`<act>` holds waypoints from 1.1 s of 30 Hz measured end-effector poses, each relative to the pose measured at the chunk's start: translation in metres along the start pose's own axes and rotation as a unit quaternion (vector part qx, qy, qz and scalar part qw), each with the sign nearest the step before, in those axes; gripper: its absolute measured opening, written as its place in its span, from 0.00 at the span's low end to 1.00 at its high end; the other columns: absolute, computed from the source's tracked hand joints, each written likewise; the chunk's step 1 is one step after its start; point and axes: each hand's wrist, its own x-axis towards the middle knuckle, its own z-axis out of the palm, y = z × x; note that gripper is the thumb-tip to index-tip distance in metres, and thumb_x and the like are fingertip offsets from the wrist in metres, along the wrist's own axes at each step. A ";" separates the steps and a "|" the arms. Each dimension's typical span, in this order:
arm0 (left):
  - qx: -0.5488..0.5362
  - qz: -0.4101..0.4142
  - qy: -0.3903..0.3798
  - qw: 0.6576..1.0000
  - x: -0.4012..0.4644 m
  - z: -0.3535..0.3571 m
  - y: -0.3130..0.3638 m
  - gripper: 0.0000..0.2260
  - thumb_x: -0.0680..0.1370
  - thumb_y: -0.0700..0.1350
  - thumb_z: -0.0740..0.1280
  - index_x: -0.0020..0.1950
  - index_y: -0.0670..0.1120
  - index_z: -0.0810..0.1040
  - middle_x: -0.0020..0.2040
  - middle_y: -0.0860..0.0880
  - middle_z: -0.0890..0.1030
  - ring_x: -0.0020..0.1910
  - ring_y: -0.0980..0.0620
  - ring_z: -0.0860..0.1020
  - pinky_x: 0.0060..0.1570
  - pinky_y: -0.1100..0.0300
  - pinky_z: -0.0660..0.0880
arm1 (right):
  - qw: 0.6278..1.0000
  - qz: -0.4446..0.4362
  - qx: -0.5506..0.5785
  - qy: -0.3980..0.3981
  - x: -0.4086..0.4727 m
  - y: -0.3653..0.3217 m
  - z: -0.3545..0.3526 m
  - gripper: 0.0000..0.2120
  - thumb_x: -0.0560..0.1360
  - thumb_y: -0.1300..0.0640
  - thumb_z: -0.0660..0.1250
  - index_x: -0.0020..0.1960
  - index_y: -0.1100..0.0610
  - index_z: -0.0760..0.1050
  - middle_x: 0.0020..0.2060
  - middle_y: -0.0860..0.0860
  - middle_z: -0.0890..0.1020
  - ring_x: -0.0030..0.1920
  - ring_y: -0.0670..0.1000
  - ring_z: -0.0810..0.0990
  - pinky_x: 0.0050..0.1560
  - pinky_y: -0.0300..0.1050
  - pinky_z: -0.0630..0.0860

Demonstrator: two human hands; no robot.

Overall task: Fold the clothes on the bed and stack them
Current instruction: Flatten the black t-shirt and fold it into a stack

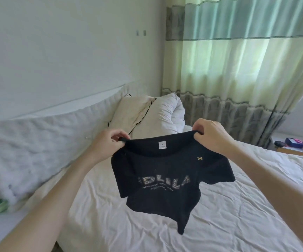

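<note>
2 hands, left hand and right hand, pinch black T-shirt shoulders, hanging above bed.

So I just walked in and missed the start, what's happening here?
A person is holding up a black T-shirt over the bed. The left hand pinches one shoulder and the right hand pinches the other, so the shirt hangs open in the air with its printed front facing the camera. It isn't folded yet, and no stack of folded clothes is in view. Pillows sit at the far end of the bed.
</note>
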 end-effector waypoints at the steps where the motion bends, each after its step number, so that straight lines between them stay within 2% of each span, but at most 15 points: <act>1: -0.037 0.008 -0.002 0.999 -0.002 -0.003 0.003 0.07 0.76 0.34 0.65 0.45 0.44 0.81 0.45 0.45 0.82 0.46 0.50 0.79 0.46 0.65 0.72 | 1.000 0.001 0.021 0.019 0.003 -0.001 -0.002 0.04 0.74 0.61 0.63 0.46 0.54 0.75 0.39 0.46 0.77 0.45 0.51 0.74 0.44 0.42 0.67; 3: -0.090 0.007 -0.029 0.995 -0.006 -0.007 0.007 0.06 0.78 0.36 0.63 0.48 0.42 0.80 0.45 0.44 0.82 0.45 0.51 0.79 0.48 0.62 0.73 | 0.992 0.037 0.119 0.028 0.009 -0.002 -0.008 0.04 0.74 0.61 0.64 0.45 0.55 0.77 0.37 0.45 0.78 0.45 0.50 0.76 0.47 0.42 0.70; 5: -0.121 -0.002 -0.054 0.991 -0.007 -0.009 0.007 0.08 0.80 0.39 0.61 0.49 0.44 0.80 0.45 0.46 0.82 0.44 0.52 0.79 0.47 0.62 0.74 | 0.971 0.079 0.225 -0.017 0.014 -0.001 -0.013 0.04 0.75 0.60 0.66 0.43 0.56 0.79 0.38 0.49 0.80 0.43 0.51 0.78 0.47 0.42 0.73; 8: -0.136 -0.010 -0.052 0.989 -0.001 -0.017 0.007 0.07 0.80 0.42 0.62 0.51 0.46 0.80 0.45 0.48 0.83 0.46 0.51 0.81 0.48 0.60 0.76 | 0.943 0.106 0.304 -0.081 0.018 -0.001 -0.013 0.07 0.77 0.59 0.64 0.43 0.59 0.78 0.38 0.54 0.79 0.42 0.52 0.76 0.46 0.45 0.71; 11: -0.134 -0.020 -0.033 0.990 0.008 -0.028 0.004 0.07 0.79 0.44 0.65 0.51 0.47 0.82 0.46 0.49 0.85 0.45 0.53 0.82 0.46 0.63 0.77 | 0.952 0.076 0.291 -0.065 0.025 -0.005 -0.013 0.08 0.77 0.57 0.63 0.41 0.56 0.77 0.38 0.54 0.78 0.41 0.52 0.76 0.44 0.44 0.71; 13: -0.186 -0.055 -0.027 0.981 0.014 -0.032 0.001 0.07 0.78 0.43 0.65 0.52 0.45 0.82 0.47 0.47 0.84 0.44 0.52 0.81 0.46 0.60 0.76 | 0.970 0.038 0.239 -0.022 0.032 -0.009 -0.013 0.06 0.77 0.56 0.64 0.42 0.53 0.78 0.41 0.53 0.80 0.41 0.52 0.78 0.45 0.44 0.74; 16: -0.268 -0.127 -0.071 0.952 0.019 -0.030 -0.001 0.05 0.78 0.39 0.64 0.51 0.42 0.80 0.44 0.47 0.82 0.40 0.53 0.80 0.38 0.62 0.78 | 0.982 0.023 0.185 0.018 0.039 -0.013 -0.009 0.04 0.77 0.54 0.65 0.45 0.50 0.78 0.44 0.50 0.81 0.45 0.52 0.78 0.46 0.44 0.74; 18: -0.273 -0.150 -0.121 0.942 0.019 -0.026 -0.003 0.05 0.78 0.38 0.64 0.51 0.42 0.79 0.44 0.47 0.82 0.38 0.53 0.81 0.39 0.62 0.78 | 0.982 0.044 0.185 0.009 0.042 -0.011 -0.003 0.04 0.77 0.54 0.65 0.47 0.52 0.79 0.45 0.51 0.82 0.46 0.53 0.79 0.48 0.45 0.74; 19: -0.277 -0.155 -0.146 0.937 0.017 -0.023 -0.004 0.06 0.77 0.38 0.64 0.52 0.41 0.79 0.46 0.46 0.82 0.39 0.54 0.81 0.41 0.62 0.79 | 0.971 0.071 0.229 -0.010 0.042 -0.008 -0.001 0.06 0.77 0.54 0.65 0.47 0.54 0.79 0.45 0.53 0.83 0.47 0.53 0.80 0.51 0.46 0.76; 21: -0.325 -0.152 -0.187 0.915 0.014 -0.017 -0.007 0.12 0.77 0.42 0.63 0.57 0.38 0.78 0.51 0.43 0.82 0.44 0.52 0.82 0.44 0.61 0.80 | 0.910 0.135 0.385 -0.078 0.040 -0.006 0.000 0.10 0.78 0.54 0.64 0.49 0.59 0.80 0.46 0.55 0.84 0.49 0.54 0.82 0.56 0.49 0.77; 22: -0.355 -0.151 -0.200 0.901 0.012 -0.014 -0.009 0.15 0.76 0.44 0.63 0.59 0.38 0.77 0.53 0.41 0.82 0.46 0.51 0.82 0.44 0.60 0.80 | 0.876 0.156 0.444 -0.104 0.038 -0.004 0.001 0.12 0.79 0.54 0.63 0.52 0.61 0.80 0.47 0.56 0.84 0.50 0.54 0.82 0.57 0.50 0.76; 23: -0.374 -0.145 -0.212 0.891 0.009 -0.012 -0.010 0.17 0.76 0.46 0.62 0.59 0.38 0.77 0.54 0.41 0.82 0.47 0.50 0.83 0.44 0.60 0.80 | 0.860 0.158 0.469 -0.124 0.038 -0.002 0.001 0.13 0.79 0.53 0.63 0.53 0.62 0.80 0.48 0.56 0.85 0.51 0.54 0.82 0.58 0.50 0.76; 26: -0.333 -0.127 -0.255 0.899 0.003 -0.007 -0.013 0.16 0.78 0.46 0.60 0.61 0.39 0.75 0.54 0.43 0.82 0.50 0.51 0.82 0.44 0.61 0.79 | 0.859 0.140 0.462 -0.168 0.037 0.001 0.001 0.14 0.78 0.52 0.64 0.52 0.62 0.81 0.48 0.56 0.85 0.50 0.53 0.84 0.52 0.46 0.78; 30: -0.238 -0.108 -0.320 0.911 -0.002 -0.009 -0.026 0.16 0.77 0.37 0.65 0.65 0.40 0.72 0.61 0.42 0.79 0.58 0.48 0.79 0.53 0.59 0.77 | 0.825 0.141 0.506 -0.210 0.037 0.002 -0.002 0.12 0.77 0.54 0.65 0.48 0.62 0.82 0.46 0.57 0.85 0.44 0.52 0.85 0.37 0.40 0.80; 33: -0.066 -0.083 -0.258 0.960 0.000 -0.008 -0.041 0.12 0.75 0.35 0.68 0.58 0.40 0.76 0.55 0.41 0.80 0.54 0.48 0.79 0.58 0.53 0.75 | 0.809 0.137 0.527 -0.223 0.038 0.000 -0.002 0.13 0.73 0.53 0.67 0.47 0.62 0.82 0.43 0.56 0.85 0.41 0.51 0.85 0.35 0.39 0.79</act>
